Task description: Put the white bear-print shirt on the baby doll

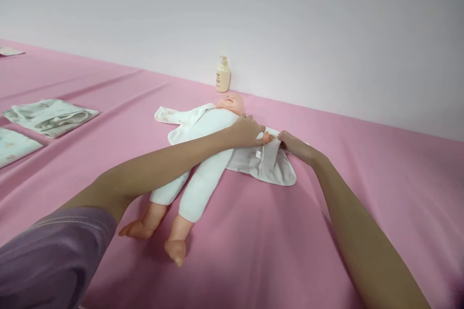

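A baby doll (212,128) in a white bodysuit lies on its back, feet toward me. Its arm on the left is inside the sleeve of a small white jacket (184,123), whose other half lies spread out on the right with its lining and a tag showing. My left hand (248,131) is closed around the doll's forearm on the right; the doll's small hand (267,137) sticks out past my fingers. Close beside it, my right hand (295,146) pinches the jacket's sleeve edge.
A cream pump bottle (223,76) stands behind the doll's head, near the white wall (326,48). Folded patterned baby clothes (54,116) lie at the left, with another pale cloth (10,51) farther back. Pink fabric (253,251) with some wrinkles covers the surface.
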The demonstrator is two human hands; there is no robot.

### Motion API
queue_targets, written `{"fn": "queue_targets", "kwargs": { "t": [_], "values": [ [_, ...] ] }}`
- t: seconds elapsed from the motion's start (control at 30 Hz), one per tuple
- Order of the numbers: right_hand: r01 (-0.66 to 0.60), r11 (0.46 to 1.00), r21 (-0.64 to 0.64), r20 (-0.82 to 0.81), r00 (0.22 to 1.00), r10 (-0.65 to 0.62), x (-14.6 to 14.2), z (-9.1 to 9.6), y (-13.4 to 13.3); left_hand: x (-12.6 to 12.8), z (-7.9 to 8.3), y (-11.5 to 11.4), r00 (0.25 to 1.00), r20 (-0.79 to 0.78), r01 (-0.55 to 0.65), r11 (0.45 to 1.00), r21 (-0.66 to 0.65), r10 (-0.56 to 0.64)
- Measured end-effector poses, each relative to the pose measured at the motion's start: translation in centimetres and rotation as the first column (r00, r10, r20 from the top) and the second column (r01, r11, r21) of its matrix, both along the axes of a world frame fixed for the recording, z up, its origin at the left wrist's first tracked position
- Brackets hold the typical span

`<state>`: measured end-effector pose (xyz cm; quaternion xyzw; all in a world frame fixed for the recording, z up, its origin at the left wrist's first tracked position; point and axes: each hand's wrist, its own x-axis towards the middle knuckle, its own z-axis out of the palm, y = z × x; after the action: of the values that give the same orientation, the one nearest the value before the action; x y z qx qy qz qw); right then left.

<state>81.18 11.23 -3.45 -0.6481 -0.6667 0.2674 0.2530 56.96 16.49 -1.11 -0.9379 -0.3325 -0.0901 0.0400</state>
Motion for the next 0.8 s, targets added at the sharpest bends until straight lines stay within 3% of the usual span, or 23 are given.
{"fn": "queue_targets", "kwargs": {
  "t": [0.13, 0.33, 0.53, 0.67, 0.8],
  "values": [
    [-0.018, 0.994, -0.106, -0.126, 0.992, 0.004, 0.0, -0.3, 0.0, 0.2, 0.0, -0.1, 1.000, -0.026, 0.003, 1.000, -0.022, -0.003],
    [0.005, 0.993, -0.118, -0.177, 0.984, -0.026, -0.4, 0.1, -0.3, 0.5, 1.8, -0.7, 0.996, -0.086, -0.022, 0.986, -0.162, 0.008],
    [0.058, 0.998, -0.031, -0.148, 0.987, -0.062, -1.2, -0.3, 0.5, 1.5, 3.4, -0.7, 0.972, -0.234, -0.080, 0.964, -0.255, 0.019],
    [0.102, 0.995, 0.006, -0.055, 0.993, -0.101, -1.9, -0.3, 0.8, 2.0, 3.4, 0.2, 0.989, -0.142, -0.079, 0.943, -0.325, 0.034],
    [0.214, 0.969, 0.127, 0.030, 0.975, -0.219, -2.7, -0.2, 0.5, 1.5, 2.9, 0.9, 0.998, -0.057, -0.013, 0.955, -0.298, -0.005]
  ]
}}
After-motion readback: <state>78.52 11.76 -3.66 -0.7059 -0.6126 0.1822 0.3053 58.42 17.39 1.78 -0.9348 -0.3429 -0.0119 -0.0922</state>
